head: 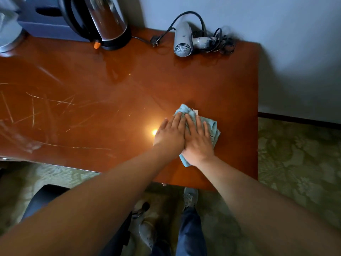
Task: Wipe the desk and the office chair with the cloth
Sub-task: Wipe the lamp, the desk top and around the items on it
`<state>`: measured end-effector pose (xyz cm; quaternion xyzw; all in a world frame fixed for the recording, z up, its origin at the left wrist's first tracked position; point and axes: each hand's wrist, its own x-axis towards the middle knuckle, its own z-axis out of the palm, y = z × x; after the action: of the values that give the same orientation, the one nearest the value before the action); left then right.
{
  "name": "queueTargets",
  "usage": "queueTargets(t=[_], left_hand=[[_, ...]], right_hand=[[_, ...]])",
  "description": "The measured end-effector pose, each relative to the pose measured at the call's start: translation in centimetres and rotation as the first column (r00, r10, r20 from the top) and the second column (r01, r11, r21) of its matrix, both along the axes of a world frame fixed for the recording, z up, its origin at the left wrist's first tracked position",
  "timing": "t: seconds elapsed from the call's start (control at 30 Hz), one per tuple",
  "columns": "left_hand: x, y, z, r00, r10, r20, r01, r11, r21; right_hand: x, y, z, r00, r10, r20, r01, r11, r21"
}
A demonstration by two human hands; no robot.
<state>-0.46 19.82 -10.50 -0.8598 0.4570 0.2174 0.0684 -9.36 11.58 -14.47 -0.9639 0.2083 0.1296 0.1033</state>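
Both hands lie flat, side by side, on a crumpled light-blue cloth (212, 126) that sits on the glossy reddish-brown wooden surface (110, 85) towards its right end, nearer the front edge than the wall. The left hand (170, 134) has its fingers straight and close together, its fingertips on the cloth's left edge and its palm partly on bare wood; the right hand (198, 139) presses down on the middle of the cloth with its fingers straight and slightly spread, its inner edge touching the left hand. Pale scratches cross the left half of the surface (a bright spot of reflected light sits just left of the left hand). Along the back edge stand a shiny steel electric kettle with a black handle and base (103, 21) and, well to its right, a grey hair dryer (183, 40) lying beside its tangled black cord (219, 41). Below the front edge, at lower left, part of a black office chair (42, 198) shows above the patterned green carpet (299, 154).
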Motion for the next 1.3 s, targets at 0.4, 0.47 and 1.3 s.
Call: queueTargets(t=[0.4, 0.47, 1.3], left_hand=[[11.7, -8.3, -0.3, 0.973, 0.23, 0.006, -0.23, 0.973, 0.004], [12.3, -8.6, -0.5, 0.971, 0.24, 0.007, -0.24, 0.971, -0.004], [0.2, 7.4, -0.3, 0.999, 0.045, -0.022, -0.046, 0.996, -0.075]], right_hand=[[13.7, -9.3, 0.4, 0.987, 0.161, -0.023, -0.161, 0.987, 0.017], [14.2, -9.6, 0.3, 0.985, 0.17, -0.014, -0.17, 0.985, 0.023], [0.7, 7.1, 0.7, 0.997, 0.024, -0.067, -0.023, 1.0, 0.009]])
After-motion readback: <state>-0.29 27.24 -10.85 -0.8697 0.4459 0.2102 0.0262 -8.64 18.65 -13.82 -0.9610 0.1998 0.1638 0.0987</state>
